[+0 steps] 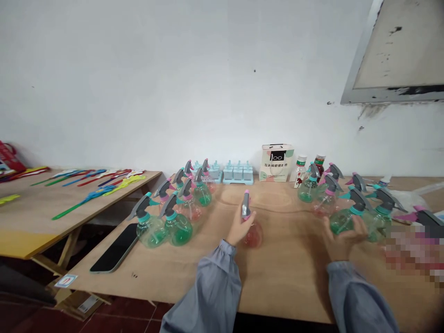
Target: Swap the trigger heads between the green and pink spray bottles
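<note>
In the middle of the table, my left hand (pixel 238 227) is wrapped round a spray bottle with pink liquid (pixel 255 235), whose grey trigger head and pink nozzle point away from me. To the right, my right hand (pixel 342 243) grips the round body of a spray bottle with green liquid (pixel 342 221); its head is grey with a teal nozzle and collar. Another green spray bottle (pixel 378 223) stands just beyond that hand. Left of my left hand, several pink and green spray bottles (pixel 178 229) stand in two rough rows.
More spray bottles (pixel 325 201) stand at the back right. Along the wall are light-blue ice-pop moulds (pixel 238 173), a paper bag (pixel 275 164) and two small bottles (pixel 300 171). A phone (pixel 115 249) lies front left. Colourful strips (pixel 86 199) cover a neighbouring table.
</note>
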Demonstrator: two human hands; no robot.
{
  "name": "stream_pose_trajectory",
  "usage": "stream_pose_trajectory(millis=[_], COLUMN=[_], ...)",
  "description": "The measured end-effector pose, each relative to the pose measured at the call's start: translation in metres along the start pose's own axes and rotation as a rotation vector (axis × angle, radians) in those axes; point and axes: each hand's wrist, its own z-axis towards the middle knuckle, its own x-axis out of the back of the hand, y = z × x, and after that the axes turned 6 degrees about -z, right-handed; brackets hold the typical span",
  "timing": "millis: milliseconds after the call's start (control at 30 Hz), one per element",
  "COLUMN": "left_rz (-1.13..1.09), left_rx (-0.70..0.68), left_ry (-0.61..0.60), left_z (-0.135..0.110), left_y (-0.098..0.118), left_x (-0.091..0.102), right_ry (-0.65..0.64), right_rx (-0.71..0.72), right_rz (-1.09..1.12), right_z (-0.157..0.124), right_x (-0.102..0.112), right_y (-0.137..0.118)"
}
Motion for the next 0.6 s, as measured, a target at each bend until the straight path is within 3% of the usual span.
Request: stream_pose_trajectory(millis=[100,233,367,467,600], left_rz=[-0.079,-0.291,-0.439,-0.464,-0.479], left_rx=[0.060,0.194,0.191,0.181,0.162], left_ry=[0.016,-0.043,-0.102,-0.133,-0.163], left_z=[0.006,0.006,0.002,0.001,0.002], left_y=[0.002,0.010,0.018,0.019,0.015], left_x=[0.012,0.018,0.019,0.021,0.022], right_ry=[0.017,-0.029,-0.001,-0.005,-0.173], right_rx=[-0.034,-0.220,-0.324,-0.237,-0.118], right_rz=[-0.164,-0.179,-0.118,-0.024,0.210], right_z=[0.021,0.020,0.006,-0.010,-0.037], right_x=[0.001,-0.005,-0.010,-0.013,-0.017], right_y=[0.043,0.054,0.037,0.010,-0.042])
